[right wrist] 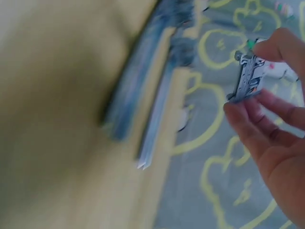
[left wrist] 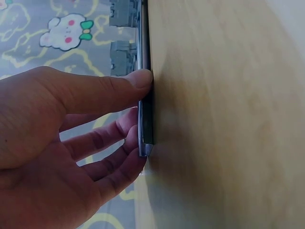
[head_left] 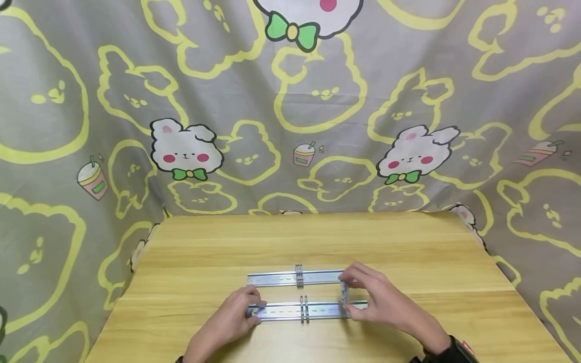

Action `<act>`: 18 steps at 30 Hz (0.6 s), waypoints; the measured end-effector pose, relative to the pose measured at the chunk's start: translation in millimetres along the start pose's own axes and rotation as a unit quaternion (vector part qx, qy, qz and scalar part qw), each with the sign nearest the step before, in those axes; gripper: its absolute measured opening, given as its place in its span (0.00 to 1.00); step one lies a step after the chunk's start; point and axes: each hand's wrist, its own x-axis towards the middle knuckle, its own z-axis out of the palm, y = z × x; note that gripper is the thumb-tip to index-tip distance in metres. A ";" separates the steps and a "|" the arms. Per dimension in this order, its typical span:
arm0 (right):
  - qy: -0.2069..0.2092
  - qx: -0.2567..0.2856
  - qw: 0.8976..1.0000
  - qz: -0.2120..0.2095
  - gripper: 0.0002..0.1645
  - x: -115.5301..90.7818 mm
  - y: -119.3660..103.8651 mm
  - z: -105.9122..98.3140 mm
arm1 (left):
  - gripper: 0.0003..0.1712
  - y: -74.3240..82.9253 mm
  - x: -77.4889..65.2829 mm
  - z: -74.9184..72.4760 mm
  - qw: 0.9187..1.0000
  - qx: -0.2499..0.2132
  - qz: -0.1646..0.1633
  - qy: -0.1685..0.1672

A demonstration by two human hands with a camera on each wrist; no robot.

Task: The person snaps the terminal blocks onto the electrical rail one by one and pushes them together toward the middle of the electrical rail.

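A metal DIN rail [head_left: 281, 312] lies on the table across the front, with two thin grey terminal blocks [head_left: 304, 309] mounted near its middle. My left hand [head_left: 233, 313] holds the left end of this rail, thumb on the near edge and fingers along the far one. Over the right part of the same rail, my right hand [head_left: 383, 298] pinches a small grey terminal block [right wrist: 248, 78] between thumb and fingers, held up off the rails in the right wrist view. A second DIN rail [head_left: 272, 279] lies parallel behind, carrying a tight group of terminal blocks [head_left: 299, 276].
The wood-grain table [head_left: 317, 237] extends around both rails. Behind it and at both sides hangs a grey curtain [head_left: 254, 196] with cartoon rabbits and yellow outlines. A dark cuff [head_left: 449, 350] covers my right wrist.
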 end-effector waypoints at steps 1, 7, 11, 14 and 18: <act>0.003 0.009 1.000 -0.004 0.32 -5.6 4.7 0.0 | 0.15 0.1 -0.6 -0.5 1.000 0.000 0.001 0.001; 0.016 0.035 0.999 -0.011 0.35 -41.0 25.7 -1.1 | 0.15 1.1 -0.4 0.3 1.000 -0.003 -0.002 -0.002; 0.018 0.047 0.999 -0.005 0.36 -58.8 34.9 -3.3 | 0.14 0.8 0.8 0.8 1.000 0.002 -0.003 0.000; 0.021 0.040 0.999 -0.005 0.35 -66.1 41.4 -5.0 | 0.14 0.3 1.1 1.5 1.000 0.005 -0.002 -0.001; 0.032 0.007 0.999 -0.005 0.34 -69.4 48.4 -6.1 | 0.14 -0.6 0.5 1.9 1.000 0.008 0.000 0.000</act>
